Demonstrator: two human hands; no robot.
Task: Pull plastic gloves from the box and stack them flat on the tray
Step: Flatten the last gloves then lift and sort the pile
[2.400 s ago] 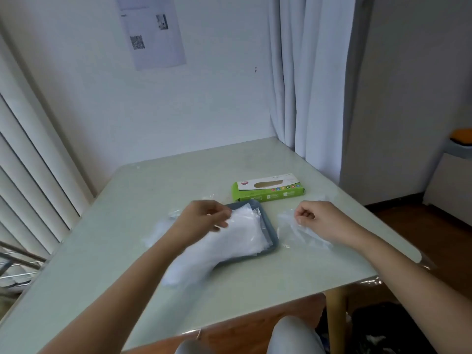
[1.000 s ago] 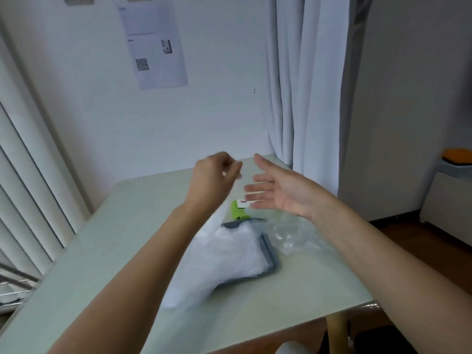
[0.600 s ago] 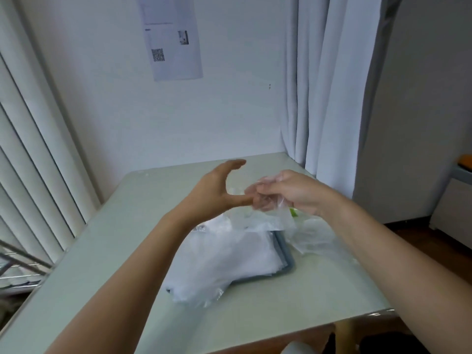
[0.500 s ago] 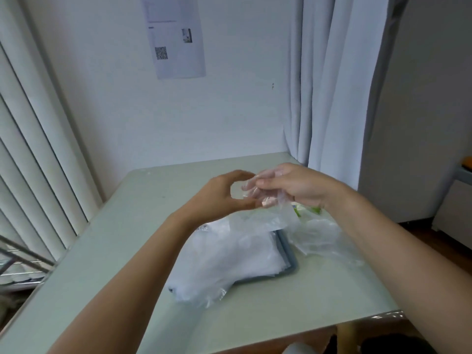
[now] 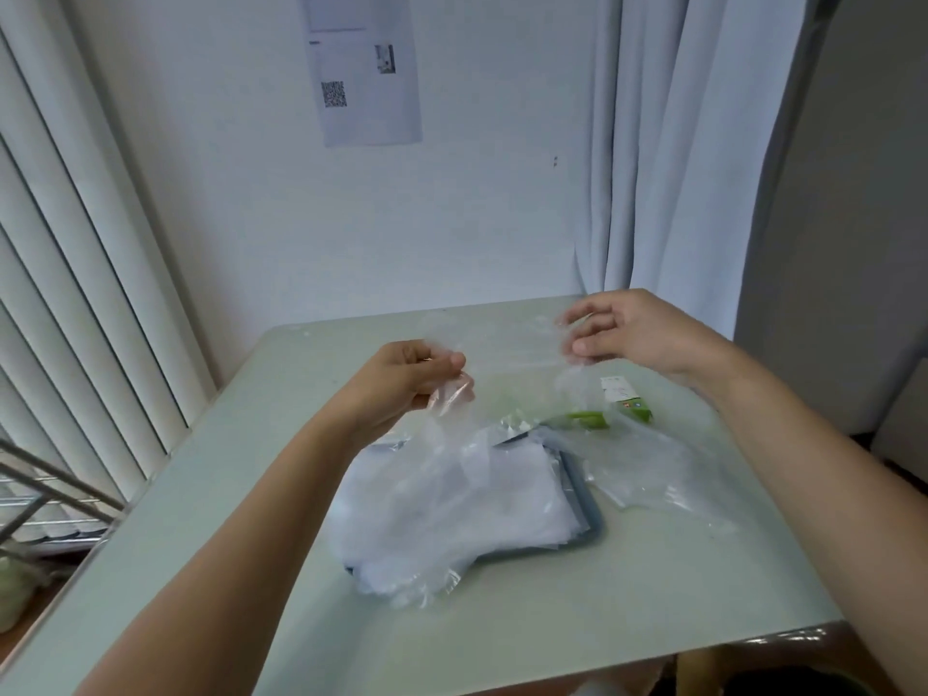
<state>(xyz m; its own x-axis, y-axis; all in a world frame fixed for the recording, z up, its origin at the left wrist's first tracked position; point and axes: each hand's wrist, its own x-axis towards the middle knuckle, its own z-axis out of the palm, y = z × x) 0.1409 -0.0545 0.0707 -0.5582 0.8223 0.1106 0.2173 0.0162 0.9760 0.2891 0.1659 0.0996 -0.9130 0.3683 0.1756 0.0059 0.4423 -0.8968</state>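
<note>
Gripping one clear plastic glove (image 5: 571,386) between them, both hands hung above the pale green table (image 5: 502,625). The left hand (image 5: 407,389) pinched one end of the film with curled fingers and thumb. The right hand (image 5: 638,334) pinched the other end, further away and to the right. The film spanned the gap between them and sagged below each hand.

Clearances:
- The far table edge met the white wall; the left edge ran beside the vertical blinds (image 5: 75,253).
- A white curtain (image 5: 668,143) hung at the far right corner.
- Bare tabletop lay between the tray and the near edge, and again on the far left.
- A metal rack (image 5: 35,494) stood past the left edge, lower down.

Work items:
- The grey-blue tray (image 5: 585,514) sat mid-table, below the hands. Only its right and near rims showed.
- The stack of gloves (image 5: 452,499) covered the tray. It was milky and wrinkled, and it overhung the near left corner onto the table.
- The green glove box (image 5: 630,401) lay just beyond the tray's far right corner, partly veiled by the held film.
- A loose sheet of clear plastic (image 5: 653,477) lay crumpled on the table just right of the tray.

A paper sheet with a QR code (image 5: 364,67) was fixed to the wall.
</note>
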